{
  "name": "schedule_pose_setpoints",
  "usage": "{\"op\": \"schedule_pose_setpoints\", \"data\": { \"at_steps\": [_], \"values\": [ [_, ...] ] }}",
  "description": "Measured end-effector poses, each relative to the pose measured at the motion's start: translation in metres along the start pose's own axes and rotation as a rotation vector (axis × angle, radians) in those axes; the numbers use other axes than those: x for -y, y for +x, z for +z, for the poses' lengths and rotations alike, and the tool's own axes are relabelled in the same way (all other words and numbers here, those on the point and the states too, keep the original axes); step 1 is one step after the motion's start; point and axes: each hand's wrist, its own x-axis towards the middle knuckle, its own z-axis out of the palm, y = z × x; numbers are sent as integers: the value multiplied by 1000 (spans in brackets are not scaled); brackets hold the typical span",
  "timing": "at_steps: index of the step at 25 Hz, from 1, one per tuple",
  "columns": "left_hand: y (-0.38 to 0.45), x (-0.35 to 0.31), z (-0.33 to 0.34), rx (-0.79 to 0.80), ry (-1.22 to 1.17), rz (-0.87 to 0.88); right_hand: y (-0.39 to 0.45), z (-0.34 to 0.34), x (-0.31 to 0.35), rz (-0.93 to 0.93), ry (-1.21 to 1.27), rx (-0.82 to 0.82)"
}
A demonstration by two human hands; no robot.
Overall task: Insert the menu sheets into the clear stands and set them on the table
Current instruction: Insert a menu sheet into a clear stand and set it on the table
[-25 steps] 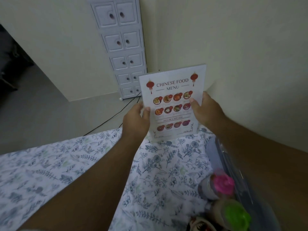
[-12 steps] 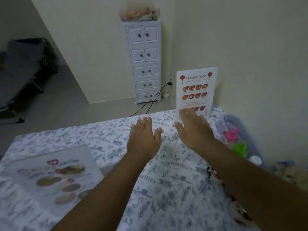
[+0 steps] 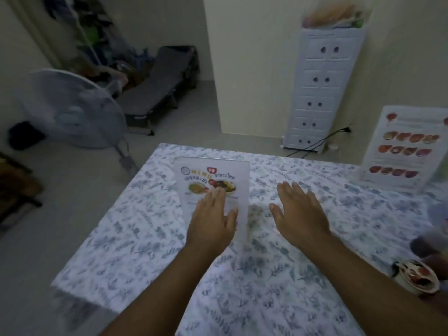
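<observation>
A clear stand with a Thai food menu sheet (image 3: 213, 183) lies flat on the floral tablecloth (image 3: 266, 275), left of centre. My left hand (image 3: 213, 219) is spread flat over its lower half, fingers apart, gripping nothing. My right hand (image 3: 298, 214) hovers open beside it, over bare cloth, holding nothing. A second stand with the Chinese food menu (image 3: 404, 149) stands upright at the table's far right corner, by the wall. The view is motion-blurred.
A small patterned cup (image 3: 417, 280) and blurred dark items sit at the right edge. A white drawer tower (image 3: 320, 93) stands against the wall, with a black cable (image 3: 315, 144) on the floor. A standing fan (image 3: 72, 110) and a folding cot (image 3: 157, 88) are at left.
Both hands let go of the upright Chinese menu stand, which stays at the far right. They moved left across the table, and my left hand now rests on the flat Thai menu.
</observation>
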Motion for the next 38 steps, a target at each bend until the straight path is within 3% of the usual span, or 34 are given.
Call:
{"op": "schedule_pose_setpoints", "data": {
  "at_steps": [4,8,11,15,23,30,38],
  "values": [
    [3,59,-19,-135,1,-199,18,19,24,-33,79,52],
    [44,102,-26,-68,-44,-367,38,46,39,44,245,124],
    [77,134,-20,-5,-205,-247,57,67,53,104,431,62],
    [129,189,-26,-94,-405,-188,98,84,92,176,582,-95],
    [310,319,-76,-169,-679,-147,282,106,214,135,660,-172],
    [422,384,-72,-198,-769,-222,396,134,258,169,702,-171],
    [433,388,-57,-281,-610,-184,416,151,257,166,684,-225]
  ]
}}
